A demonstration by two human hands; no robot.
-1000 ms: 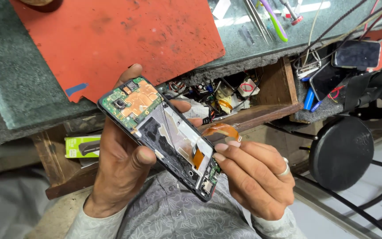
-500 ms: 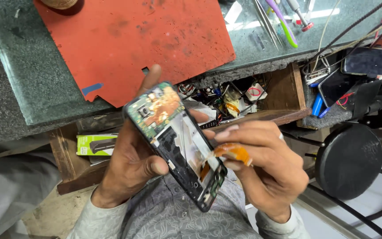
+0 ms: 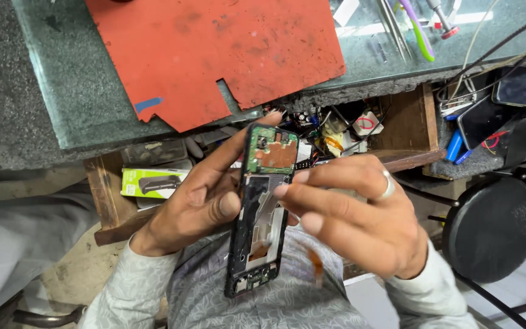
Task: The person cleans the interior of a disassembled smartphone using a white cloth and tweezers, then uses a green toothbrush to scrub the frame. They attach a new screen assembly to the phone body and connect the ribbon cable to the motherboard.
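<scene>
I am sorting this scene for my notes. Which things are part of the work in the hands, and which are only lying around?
In the work:
- opened phone, back cover off
- left hand, holding it
- right hand, fingers on its middle

Lying about:
- red mat
- open wooden drawer of small parts
- green box
- tweezers
- black stool

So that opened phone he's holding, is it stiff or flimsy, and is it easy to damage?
The opened phone probably stays stiff: it keeps straight while the left hand grips just one edge. It likely counts as fragile, since its circuit board lies bare. It seems light, as the right hand touches it only with fingertips.
</scene>
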